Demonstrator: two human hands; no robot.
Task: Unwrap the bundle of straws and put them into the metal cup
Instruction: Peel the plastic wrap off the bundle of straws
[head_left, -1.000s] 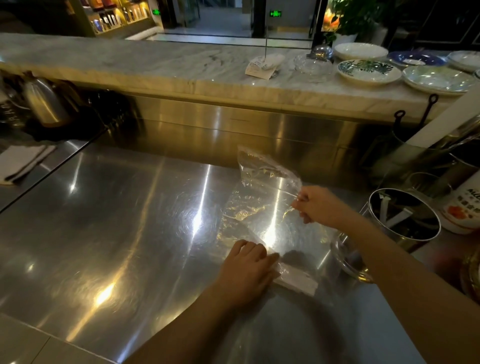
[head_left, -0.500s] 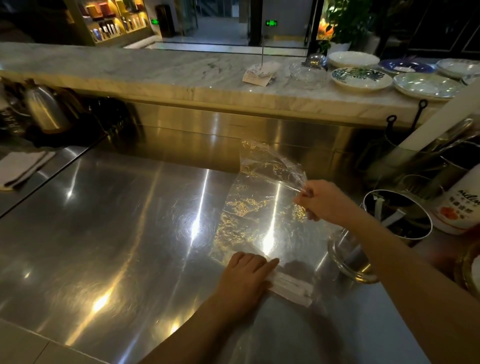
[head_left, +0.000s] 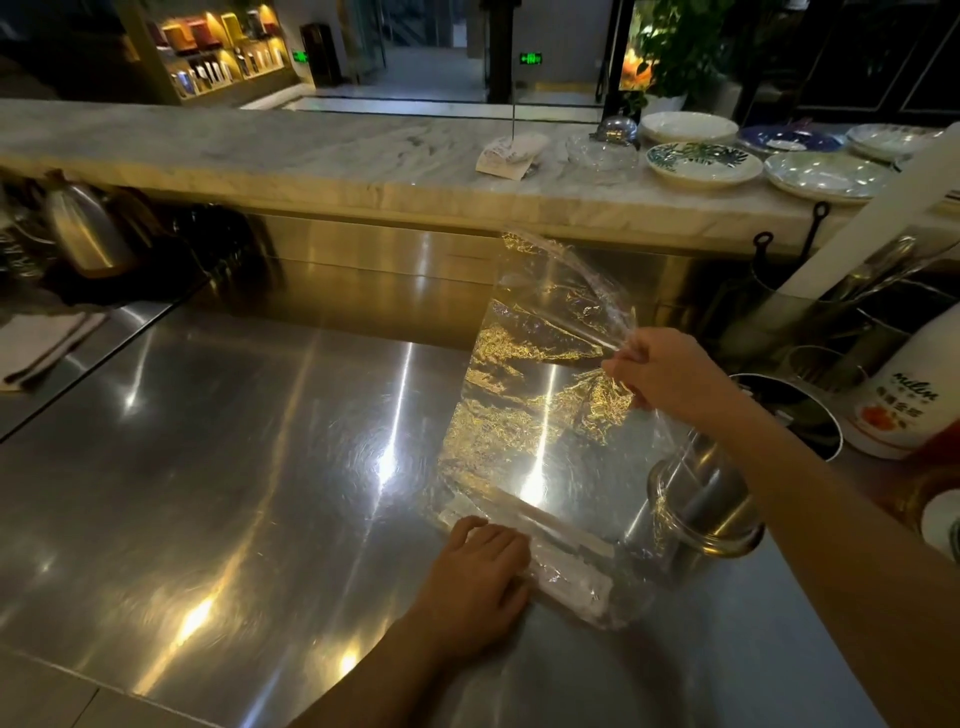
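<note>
A clear plastic wrap (head_left: 540, 374) stretches up from the steel counter (head_left: 218, 467). My right hand (head_left: 670, 374) pinches its upper right edge and holds the sheet lifted. The bundle of white straws (head_left: 566, 577) lies at the sheet's lower end, still inside the wrap. My left hand (head_left: 478, 571) presses flat on the bundle's left end. The metal cup (head_left: 706, 499) stands on the counter just right of the bundle, under my right forearm, and the wrap's edge drapes against it.
A marble ledge (head_left: 311, 150) behind the counter carries plates (head_left: 701, 163) and a paper slip. At right stand a dark-lined metal container (head_left: 800, 415), a white labelled bottle (head_left: 909, 400) and utensil holders. A kettle (head_left: 88, 234) and a folded cloth sit at left.
My right hand has pulled the wrap's edge higher and to the right, unrolling more of the sheet. My left hand stays on the bundle.
</note>
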